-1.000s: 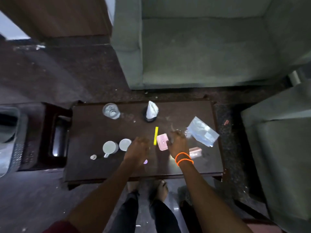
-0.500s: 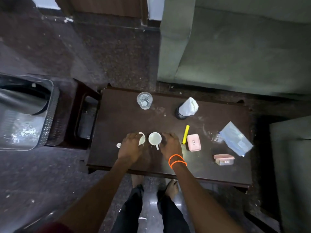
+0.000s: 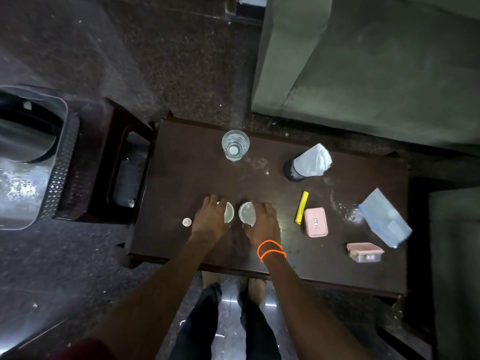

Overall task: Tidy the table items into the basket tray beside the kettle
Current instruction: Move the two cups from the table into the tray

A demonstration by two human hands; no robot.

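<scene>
The left hand (image 3: 209, 219) curls its fingers round a small white cup (image 3: 229, 212). The right hand (image 3: 262, 221) curls round a second white cup (image 3: 247, 213). The two cups sit side by side between the hands, on the dark table (image 3: 197, 167). A tiny white cap (image 3: 186, 221) lies just left of the left hand. A glass of water (image 3: 235, 145) stands far beyond the hands. To the right of the right hand lie a yellow stick (image 3: 301, 207), a pink box (image 3: 315, 222) and a blue bag (image 3: 384, 217). The grey basket (image 3: 58, 162) sits well off to the left of the left hand.
</scene>
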